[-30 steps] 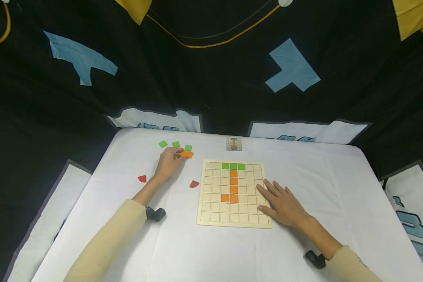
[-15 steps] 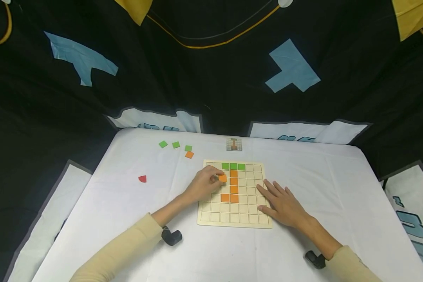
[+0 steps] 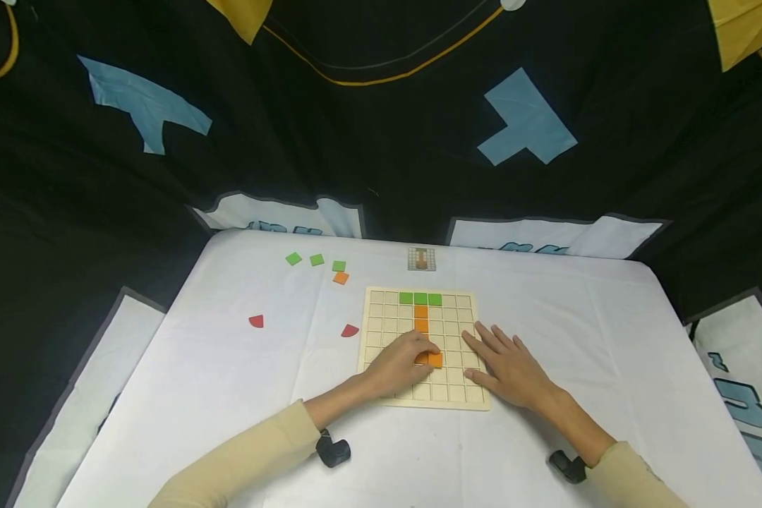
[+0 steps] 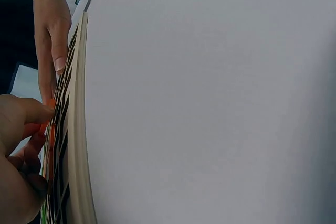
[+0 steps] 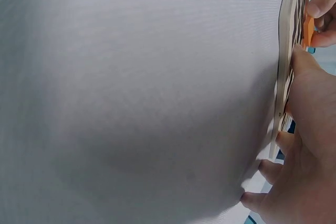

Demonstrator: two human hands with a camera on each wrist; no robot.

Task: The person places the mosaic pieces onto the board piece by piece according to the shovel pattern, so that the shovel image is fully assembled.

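Note:
My left hand (image 3: 398, 363) pinches an orange square tile (image 3: 435, 360) over the wooden grid board (image 3: 387, 403), just right of the foot of the orange column. The right wrist view shows this orange tile (image 5: 308, 29) tilted between thumb and finger. Three green tiles (image 3: 421, 299) form a row near the board's far edge, with orange tiles (image 3: 421, 318) running down below the middle one. The left hand hides the lower left part of this pattern. My right hand (image 3: 514, 370) rests with spread, straight fingers on the board's right edge.
Loose green tiles (image 3: 317, 259) and one orange tile (image 3: 341, 278) lie at the far left of the white table (image 3: 546, 303). Two red quarter-round pieces (image 3: 350, 330), (image 3: 257, 322) lie left of the board. A small card with a grid picture (image 3: 422, 259) lies behind it.
My left hand has moved from the loose tiles at the far left to the board, carrying an orange tile. One orange tile stayed behind there. The right hand has not moved.

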